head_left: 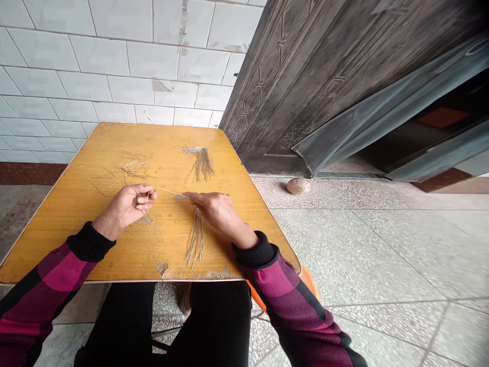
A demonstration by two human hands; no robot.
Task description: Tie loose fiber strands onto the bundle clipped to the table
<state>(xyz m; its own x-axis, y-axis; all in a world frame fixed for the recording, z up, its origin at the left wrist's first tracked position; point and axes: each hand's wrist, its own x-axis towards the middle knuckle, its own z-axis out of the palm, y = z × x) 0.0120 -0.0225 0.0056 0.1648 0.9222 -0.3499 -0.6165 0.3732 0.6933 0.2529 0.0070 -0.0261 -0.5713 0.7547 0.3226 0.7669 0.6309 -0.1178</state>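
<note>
Left hand (128, 204) pinched shut on one end of a thin pale fibre strand (171, 192), right hand (216, 211) closed on the other, strand taut above a scuffed yellow wooden bench (229, 168), apparently for separation from loose pale fibre bunches (196, 244) nearby.

A worn yellow table (168, 239) carries three lots of thin fibres: a loose tangle (128, 168) far left, a tidy bunch (201, 164) far right, and a near bunch (194, 239) mid-table.

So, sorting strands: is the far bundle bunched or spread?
Both: the far bundle is bunched at top, fanning out below.
</note>
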